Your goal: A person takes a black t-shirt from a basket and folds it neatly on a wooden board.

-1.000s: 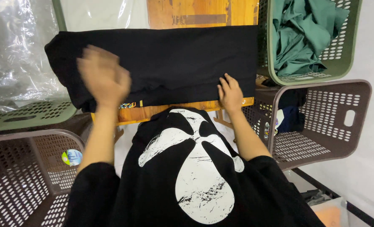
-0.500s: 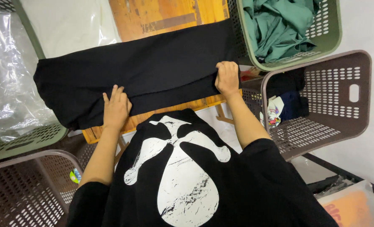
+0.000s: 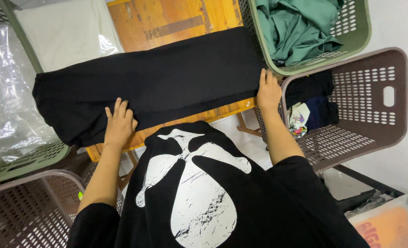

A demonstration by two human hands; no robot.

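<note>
A black garment [image 3: 167,82] lies folded into a long band across a small wooden table [image 3: 167,23]. My left hand [image 3: 119,125] rests flat on its near edge toward the left end, fingers spread. At the right end of the band, my right hand [image 3: 268,91] presses on the cloth with fingers together, close to the brown basket. Neither hand is closed around the fabric. I wear a black shirt with a large white print [image 3: 195,193].
A green basket [image 3: 360,41] with green clothes sits at the top right, and a brown perforated basket [image 3: 378,105] with dark and patterned clothes is below it. Another brown basket [image 3: 25,211] stands at lower left, beside a green one [image 3: 25,160] holding clear plastic. An orange-and-white packet [image 3: 387,227] lies at lower right.
My left hand came down from the air onto the garment's near edge. My right hand slid to the right end of the cloth. The view tilted, so the garment now runs diagonally.
</note>
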